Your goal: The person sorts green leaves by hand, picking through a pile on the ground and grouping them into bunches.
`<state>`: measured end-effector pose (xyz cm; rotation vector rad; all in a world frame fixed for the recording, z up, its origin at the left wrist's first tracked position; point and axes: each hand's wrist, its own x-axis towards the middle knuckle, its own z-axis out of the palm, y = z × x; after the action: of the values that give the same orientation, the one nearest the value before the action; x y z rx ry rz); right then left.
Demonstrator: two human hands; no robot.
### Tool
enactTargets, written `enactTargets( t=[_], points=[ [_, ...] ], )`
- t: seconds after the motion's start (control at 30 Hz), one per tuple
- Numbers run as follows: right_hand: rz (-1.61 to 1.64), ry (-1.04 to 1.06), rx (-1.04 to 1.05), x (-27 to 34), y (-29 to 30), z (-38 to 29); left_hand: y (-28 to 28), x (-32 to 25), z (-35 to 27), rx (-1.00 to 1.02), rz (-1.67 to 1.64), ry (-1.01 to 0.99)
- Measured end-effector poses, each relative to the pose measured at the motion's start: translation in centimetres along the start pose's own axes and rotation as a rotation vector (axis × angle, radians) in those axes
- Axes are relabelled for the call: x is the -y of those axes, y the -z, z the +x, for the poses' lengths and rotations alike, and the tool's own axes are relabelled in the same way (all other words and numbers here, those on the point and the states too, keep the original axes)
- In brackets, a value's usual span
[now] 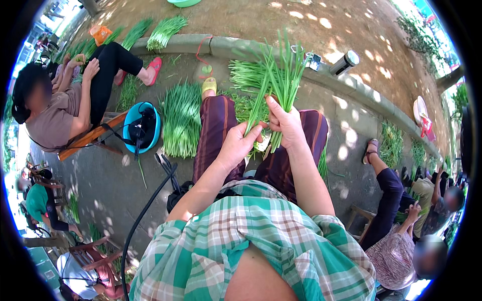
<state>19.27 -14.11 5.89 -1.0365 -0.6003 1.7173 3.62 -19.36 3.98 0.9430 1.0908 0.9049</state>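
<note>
Above my lap, my right hand [288, 126] grips an upright bundle of long green chives [289, 88], its pale cut ends poking out below the fingers. My left hand [237, 145] is close beside it, pinching a few separate chive stalks [259, 107] between thumb and fingers. Left of my knee, a thick pile of chives [180, 122] lies on the pavement with its pale ends towards me. Another heap of chives [246, 75] rests by the kerb, partly behind the held bundle. Loose leaves [243, 103] are scattered on the ground between my legs.
A blue basin [153, 141] holding a black bag stands to the left, near a seated person [62, 107] on a wooden chair. Along the kerb [233, 48] are a phone [315, 62] and a metal tumbler [347, 62]. A black cable [137, 218] curves past my left side. More people sit right.
</note>
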Motion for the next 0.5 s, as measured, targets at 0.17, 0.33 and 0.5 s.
enactTargets(
  t=[0.17,0.33,0.5],
  points=[
    [-0.038,0.052,-0.028,0.5,-0.1,0.2,-0.1,-0.3,0.1,-0.048,-0.033,0.008],
    [-0.084,0.052,-0.096,0.7,0.8,0.1,0.7,-0.5,0.2,-0.080,-0.248,0.008],
    [-0.213,0.068,-0.111,0.6,1.2,-0.1,0.9,-0.7,0.3,-0.137,-0.259,-0.016]
  ],
)
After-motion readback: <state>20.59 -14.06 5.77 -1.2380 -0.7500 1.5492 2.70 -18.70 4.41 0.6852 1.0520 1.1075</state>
